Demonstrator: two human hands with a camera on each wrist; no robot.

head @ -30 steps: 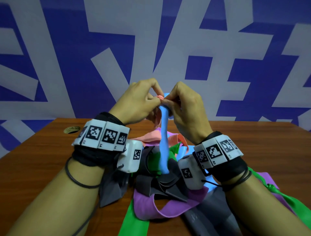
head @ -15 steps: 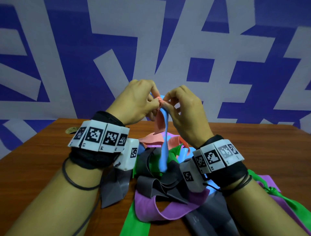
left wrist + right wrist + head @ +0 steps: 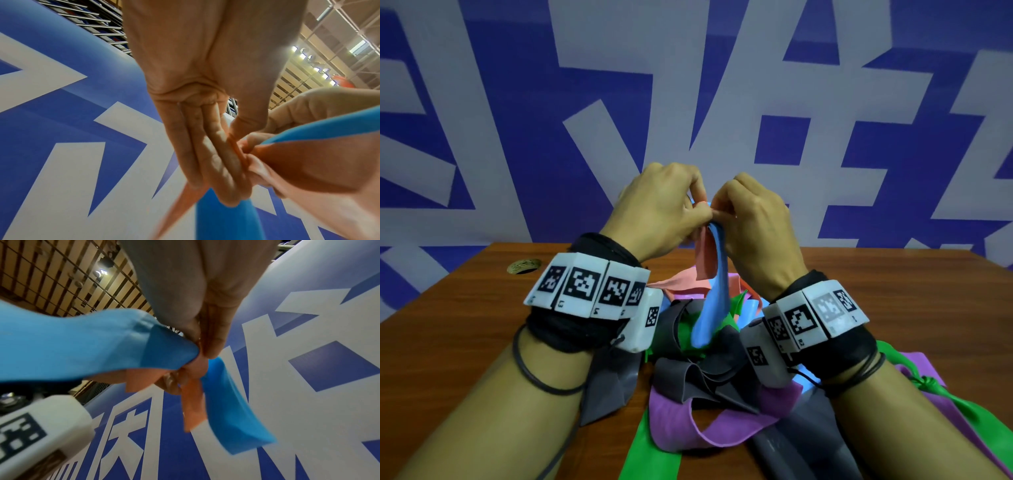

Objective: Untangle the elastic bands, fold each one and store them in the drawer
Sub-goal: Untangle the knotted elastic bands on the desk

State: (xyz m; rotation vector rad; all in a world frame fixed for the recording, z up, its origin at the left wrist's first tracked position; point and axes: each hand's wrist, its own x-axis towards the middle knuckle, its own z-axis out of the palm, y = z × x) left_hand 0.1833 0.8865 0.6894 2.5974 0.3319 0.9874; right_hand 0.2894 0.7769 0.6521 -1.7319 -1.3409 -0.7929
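Observation:
Both hands are raised above the table and meet at a knot where a blue band (image 3: 714,284) and a salmon band (image 3: 703,255) are tied together. My left hand (image 3: 664,209) pinches the salmon band (image 3: 308,162) at the knot. My right hand (image 3: 751,219) pinches the knot (image 3: 193,368) from the other side, with the blue band (image 3: 82,344) running past its thumb and a short blue tail (image 3: 230,412) hanging free. Below the hands lies a tangled heap with grey (image 3: 698,373), purple (image 3: 688,425) and green (image 3: 650,455) bands.
The brown wooden table (image 3: 465,325) has a round cable hole (image 3: 524,265) at its far left. A blue and white patterned wall (image 3: 517,120) stands right behind the table. A knotted green band (image 3: 928,382) and a purple one trail off to the right.
Both hands stayed at the knot, shifting slightly as their fingers worked it. More of the salmon band now hangs beside the blue one.

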